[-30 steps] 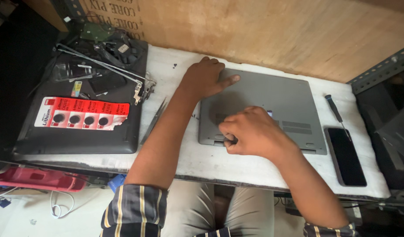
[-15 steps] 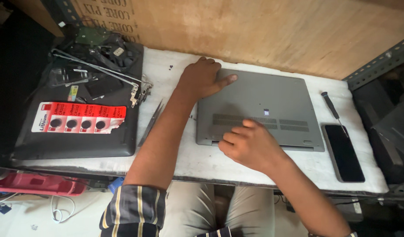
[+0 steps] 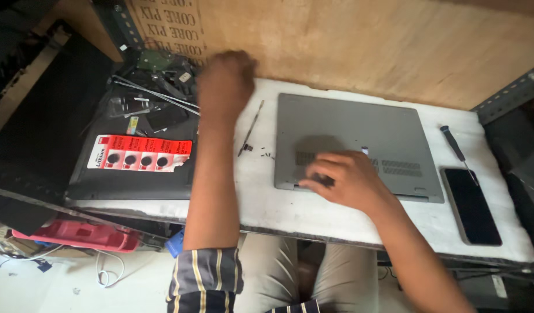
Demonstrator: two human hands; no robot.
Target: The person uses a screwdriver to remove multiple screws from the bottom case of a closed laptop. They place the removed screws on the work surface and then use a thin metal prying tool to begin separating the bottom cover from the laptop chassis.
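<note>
A grey laptop (image 3: 359, 142) lies upside down on the white counter (image 3: 261, 203), with its flat bottom facing up. It sits in the middle of the counter, close to the brown wooden wall (image 3: 365, 46) behind it.

The right hand (image 3: 342, 181) rests on the near left part of the laptop. Its fingers are curled and pressed together at the tips, touching the grey cover near the vent slots. Something small and dark may be pinched there, but it is too tiny to tell.

The left hand (image 3: 225, 81) is up off the counter, to the left of the laptop and near the wall. It looks blurry. The fingers seem curled in loosely, and you cannot tell if it holds anything.

Between the left arm and the laptop lies a thin metal tool (image 3: 250, 127), and a few tiny dark screws (image 3: 261, 153) lie just beside it on the counter.

To the left is a black laptop (image 3: 127, 179), also lying flat. On top of it sits a red card of round coin batteries (image 3: 140, 153). Behind the card is a pile of loose parts and wires (image 3: 156, 81).

To the right of the grey laptop lies a small screwdriver (image 3: 453, 144) with a dark handle. Just beside it, nearer the front edge, lies a black phone (image 3: 470, 206) with its dark screen up.

The sleeves are striped.
</note>
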